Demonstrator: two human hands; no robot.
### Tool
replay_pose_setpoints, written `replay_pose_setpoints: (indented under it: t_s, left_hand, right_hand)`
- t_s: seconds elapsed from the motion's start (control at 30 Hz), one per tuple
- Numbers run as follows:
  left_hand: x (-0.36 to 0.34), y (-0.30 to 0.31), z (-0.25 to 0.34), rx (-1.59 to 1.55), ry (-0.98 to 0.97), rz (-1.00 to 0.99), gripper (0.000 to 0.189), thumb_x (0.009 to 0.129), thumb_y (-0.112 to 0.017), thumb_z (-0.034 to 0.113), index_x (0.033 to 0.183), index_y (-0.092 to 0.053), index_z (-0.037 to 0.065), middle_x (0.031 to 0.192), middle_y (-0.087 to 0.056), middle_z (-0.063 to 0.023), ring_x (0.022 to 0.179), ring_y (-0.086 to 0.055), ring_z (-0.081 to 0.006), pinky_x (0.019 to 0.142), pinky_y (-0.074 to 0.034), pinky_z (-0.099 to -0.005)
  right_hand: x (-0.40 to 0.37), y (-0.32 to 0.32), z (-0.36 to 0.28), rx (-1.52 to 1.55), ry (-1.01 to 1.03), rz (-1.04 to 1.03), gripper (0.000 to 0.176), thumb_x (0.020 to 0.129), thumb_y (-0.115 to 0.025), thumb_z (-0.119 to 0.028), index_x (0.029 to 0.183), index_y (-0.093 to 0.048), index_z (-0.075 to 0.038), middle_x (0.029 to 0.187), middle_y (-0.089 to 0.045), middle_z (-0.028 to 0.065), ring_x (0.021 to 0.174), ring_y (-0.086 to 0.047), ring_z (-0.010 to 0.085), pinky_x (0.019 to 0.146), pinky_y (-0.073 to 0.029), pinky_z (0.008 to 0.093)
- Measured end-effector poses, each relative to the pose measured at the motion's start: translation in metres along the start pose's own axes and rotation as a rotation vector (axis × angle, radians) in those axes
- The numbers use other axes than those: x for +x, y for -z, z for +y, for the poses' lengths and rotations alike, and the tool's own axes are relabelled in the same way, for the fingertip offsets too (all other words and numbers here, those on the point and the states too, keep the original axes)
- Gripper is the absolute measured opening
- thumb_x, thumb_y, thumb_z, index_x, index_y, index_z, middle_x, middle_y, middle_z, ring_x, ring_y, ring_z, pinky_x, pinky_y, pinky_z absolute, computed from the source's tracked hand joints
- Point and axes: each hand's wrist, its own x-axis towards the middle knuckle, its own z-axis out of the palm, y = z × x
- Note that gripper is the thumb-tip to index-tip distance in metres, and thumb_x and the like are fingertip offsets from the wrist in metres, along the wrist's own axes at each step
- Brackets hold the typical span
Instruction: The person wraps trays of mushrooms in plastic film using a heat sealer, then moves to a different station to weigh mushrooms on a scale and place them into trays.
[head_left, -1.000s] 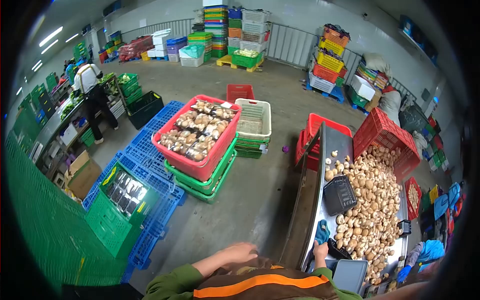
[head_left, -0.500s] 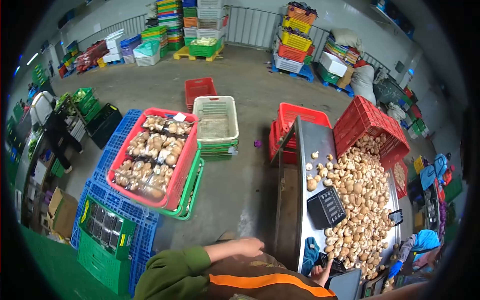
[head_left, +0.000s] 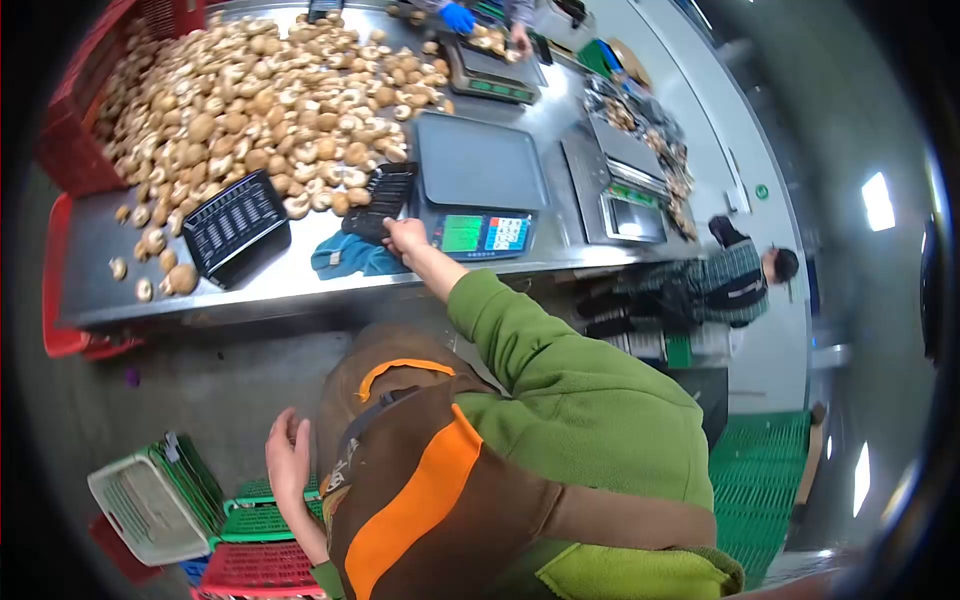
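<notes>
My right hand (head_left: 405, 238) pinches the near edge of a black plastic tray (head_left: 385, 197) at the front of the metal table. That tray rests between the mushroom pile (head_left: 250, 120) and a digital scale (head_left: 480, 165) with a lit green display. Under and beside my right hand lies a teal cloth (head_left: 350, 258). A second black tray (head_left: 238, 228) leans tilted at the edge of the pile, to the left. My left hand (head_left: 289, 455) hangs below the table by my apron, fingers loosely apart, holding nothing.
A red crate (head_left: 75, 125) lies tipped at the pile's left. Across the table, a co-worker's blue-gloved hand (head_left: 458, 17) and bare hand (head_left: 521, 40) are at another scale (head_left: 490, 85). A person (head_left: 725, 285) is at the right. Behind me stands a pale crate (head_left: 145, 510).
My view has swung right and down, from the floor and crates to the table. My left hand has gone from curled in front of me to loosely open at my side; my right stays by the tray.
</notes>
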Motion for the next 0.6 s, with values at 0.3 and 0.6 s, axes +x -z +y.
replay_pose_setpoints:
  t_s: [0.3,0.6]
  left_hand:
    - [0.090,-0.008,0.070,0.285,-0.244,-0.168,0.041,0.088,-0.056,0.024,0.119,-0.055,-0.002,0.121,-0.056,-0.0220,0.110,-0.054,-0.0382,0.094,-0.042,-0.0415]
    - [0.195,-0.050,0.093,-0.049,-0.153,-0.387,0.055,0.090,-0.058,0.032,0.130,-0.044,-0.004,0.113,-0.060,-0.0183,0.103,-0.059,-0.0217,0.089,-0.046,-0.0312]
  right_hand:
    - [-0.042,0.029,0.020,-0.732,0.390,0.207,0.035,0.081,-0.063,-0.034,0.074,-0.059,0.000,0.069,-0.063,0.0189,0.071,-0.064,0.0336,0.067,-0.049,0.0423]
    - [-0.008,0.002,-0.021,-0.572,0.187,-0.021,0.033,0.084,-0.057,-0.033,0.079,-0.063,0.000,0.078,-0.065,0.0198,0.083,-0.064,0.0355,0.076,-0.048,0.0448]
